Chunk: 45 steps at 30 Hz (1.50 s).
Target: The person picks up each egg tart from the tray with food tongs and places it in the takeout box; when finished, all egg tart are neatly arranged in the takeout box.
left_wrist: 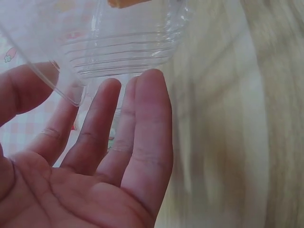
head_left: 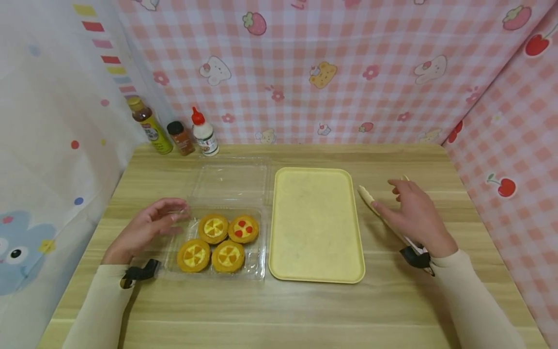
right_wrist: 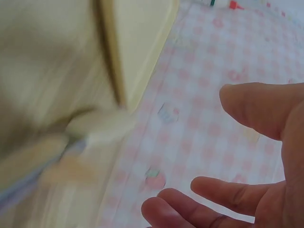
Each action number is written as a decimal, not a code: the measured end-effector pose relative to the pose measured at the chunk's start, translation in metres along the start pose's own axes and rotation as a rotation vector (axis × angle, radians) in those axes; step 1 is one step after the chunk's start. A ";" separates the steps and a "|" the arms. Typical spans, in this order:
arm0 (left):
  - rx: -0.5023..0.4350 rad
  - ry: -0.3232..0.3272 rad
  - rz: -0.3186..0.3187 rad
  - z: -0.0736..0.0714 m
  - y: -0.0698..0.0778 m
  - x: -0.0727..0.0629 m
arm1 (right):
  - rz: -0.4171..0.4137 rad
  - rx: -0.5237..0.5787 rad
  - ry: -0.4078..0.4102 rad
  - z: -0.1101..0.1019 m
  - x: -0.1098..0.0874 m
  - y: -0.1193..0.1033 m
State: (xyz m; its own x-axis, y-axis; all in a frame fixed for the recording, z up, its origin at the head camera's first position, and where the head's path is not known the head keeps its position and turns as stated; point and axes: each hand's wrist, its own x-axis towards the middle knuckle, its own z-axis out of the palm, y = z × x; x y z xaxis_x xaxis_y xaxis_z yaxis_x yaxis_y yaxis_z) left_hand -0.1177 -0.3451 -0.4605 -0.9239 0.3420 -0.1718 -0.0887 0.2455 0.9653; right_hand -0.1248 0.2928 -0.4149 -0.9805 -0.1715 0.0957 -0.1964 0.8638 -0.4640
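Note:
A clear plastic clamshell box [head_left: 258, 254] lies with its lid [head_left: 231, 182] folded back and several round tarts [head_left: 213, 229] inside. One tart [head_left: 243, 229] bears red pieces; the others carry orange wedges. My left hand [head_left: 148, 228] is at the box's left side, fingers extended and close to its wall [left_wrist: 123, 52]; whether they touch it I cannot tell. On the right, my right hand [head_left: 416, 218] hovers over a pair of tongs [head_left: 367, 195], thumb and fingers spread and holding nothing. The hand partly hides the tongs, whose tips [right_wrist: 99, 126] look blurred in the right wrist view.
A pale yellow tray [head_left: 317, 223] lies between the box and the tongs. At the back left stand a yellow-labelled bottle [head_left: 150, 127], a black-capped spice jar [head_left: 180, 139] and a red-capped white bottle [head_left: 205, 133]. Patterned cloth walls border the wooden table [head_left: 279, 315].

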 end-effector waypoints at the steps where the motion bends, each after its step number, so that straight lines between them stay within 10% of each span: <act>1: 0.014 0.012 -0.005 0.000 0.001 0.000 | -0.016 0.004 0.002 0.002 0.003 -0.005; 9: 0.081 0.130 -0.043 -0.004 0.006 0.005 | -0.106 0.021 -0.023 0.022 0.034 -0.044; 17: 0.047 0.121 -0.045 -0.016 0.009 0.014 | -0.172 0.047 -0.090 0.051 0.064 -0.088; 30: 0.137 0.051 -0.220 -0.027 0.024 0.028 | -0.244 0.151 -0.231 0.101 0.092 -0.154; 45: -0.109 -0.003 -0.234 -0.022 0.018 0.027 | 0.016 0.652 -0.553 0.139 0.093 -0.173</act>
State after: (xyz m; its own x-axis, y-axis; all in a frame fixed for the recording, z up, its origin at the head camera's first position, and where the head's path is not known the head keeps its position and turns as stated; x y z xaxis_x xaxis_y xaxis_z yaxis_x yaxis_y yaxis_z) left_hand -0.1522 -0.3511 -0.4440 -0.8725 0.2898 -0.3933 -0.3395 0.2193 0.9147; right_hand -0.1825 0.0616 -0.4477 -0.8102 -0.5148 -0.2803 0.0212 0.4521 -0.8917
